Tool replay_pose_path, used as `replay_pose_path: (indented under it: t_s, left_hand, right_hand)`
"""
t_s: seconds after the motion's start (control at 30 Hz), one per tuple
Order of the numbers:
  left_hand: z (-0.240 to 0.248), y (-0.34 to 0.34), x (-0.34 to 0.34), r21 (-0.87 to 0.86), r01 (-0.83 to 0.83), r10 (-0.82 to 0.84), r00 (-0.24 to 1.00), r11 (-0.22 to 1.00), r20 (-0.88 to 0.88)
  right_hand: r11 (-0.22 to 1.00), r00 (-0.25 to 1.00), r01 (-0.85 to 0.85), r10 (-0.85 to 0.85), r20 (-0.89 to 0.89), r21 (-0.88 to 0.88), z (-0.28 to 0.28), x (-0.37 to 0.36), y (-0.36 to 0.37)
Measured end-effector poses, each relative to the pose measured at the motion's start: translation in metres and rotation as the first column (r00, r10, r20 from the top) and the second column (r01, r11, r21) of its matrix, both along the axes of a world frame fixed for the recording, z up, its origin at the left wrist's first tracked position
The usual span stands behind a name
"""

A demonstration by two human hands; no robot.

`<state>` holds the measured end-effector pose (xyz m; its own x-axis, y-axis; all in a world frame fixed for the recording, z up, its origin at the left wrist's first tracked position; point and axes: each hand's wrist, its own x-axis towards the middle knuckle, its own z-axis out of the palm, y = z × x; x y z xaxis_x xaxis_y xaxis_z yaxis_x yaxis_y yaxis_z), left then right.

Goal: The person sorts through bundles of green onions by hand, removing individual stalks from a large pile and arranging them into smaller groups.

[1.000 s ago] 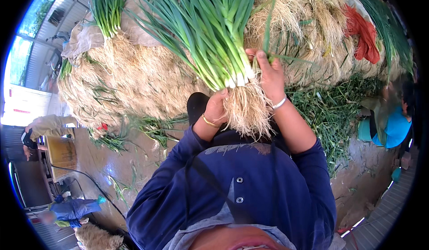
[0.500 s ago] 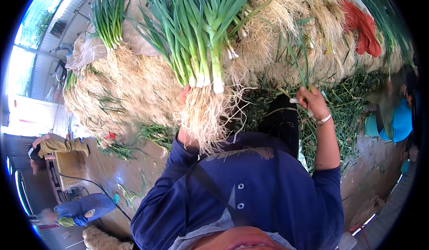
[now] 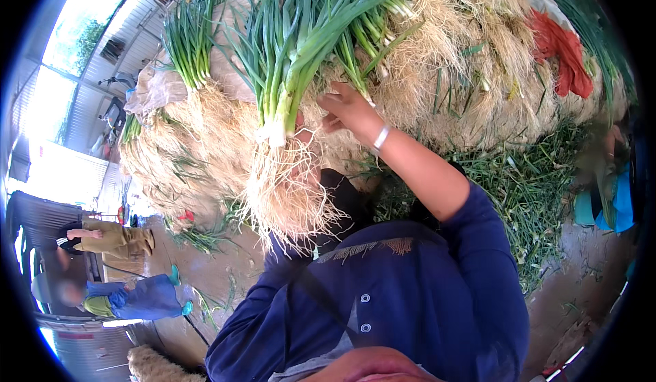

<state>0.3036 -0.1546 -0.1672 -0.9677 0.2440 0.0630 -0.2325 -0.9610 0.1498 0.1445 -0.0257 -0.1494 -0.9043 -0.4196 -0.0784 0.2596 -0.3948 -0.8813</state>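
Note:
A thick bunch of green onions (image 3: 279, 112) with white stem ends and long pale roots (image 3: 283, 184) hangs in front of me, leaves pointing away. My left hand (image 3: 301, 136) grips it from behind; stems and roots hide most of its fingers. Just right of the bunch is my right hand (image 3: 352, 112), fingers apart and a little curled, with nothing visible in them. A pale band circles that wrist. Beyond the right hand, more green onions (image 3: 355, 64) lie on the heap.
A large root-covered heap of onions (image 3: 437, 88) spreads ahead, with another bunch (image 3: 191, 47) on a cloth and a red mesh bag (image 3: 564, 50). Green trimmings (image 3: 526, 184) cover the floor at right. Two people (image 3: 113, 238) (image 3: 140, 296) are at far left.
My right hand has moved left to the bunch and no longer holds the loose thin stalk. The bunch in my left hand has turned and shifted slightly left.

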Motion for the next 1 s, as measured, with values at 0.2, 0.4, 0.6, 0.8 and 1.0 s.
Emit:
replay_pose_path:
  t_s: [0.2, 0.4, 0.6, 0.8, 1.0]
  left_hand:
    - [-0.003, -0.006, 0.010, -0.045, -0.042, 0.042, 0.999, 0.998, -0.007]
    - [-0.009, -0.006, -0.005, -0.004, -0.042, 0.042, 0.999, 0.999, -0.012]
    - [-0.009, 0.026, -0.050, -0.006, -0.056, 0.056, 0.998, 0.998, 0.028]
    - [0.000, 0.012, -0.036, 0.026, -0.039, 0.039, 0.999, 0.999, 0.007]
    - [-0.017, -0.016, -0.006, -0.008, -0.101, 0.100, 0.994, 0.995, -0.054]
  right_hand:
    - [0.885, 0.796, -0.003, 0.284, -0.535, 0.466, -0.030, 0.019, 0.005]
    - [-0.269, 0.881, 0.232, 0.465, -0.085, 0.935, -0.168, 0.092, 0.250]
    - [0.471, 0.600, 0.603, 0.264, -0.755, 0.644, -0.062, 0.072, 0.156]
    - [0.557, 0.949, 0.242, 0.036, -0.314, 0.795, -0.042, -0.012, 0.055]
    - [0.949, 0.953, -0.299, 0.292, -0.075, -0.104, -0.075, 0.034, 0.073]
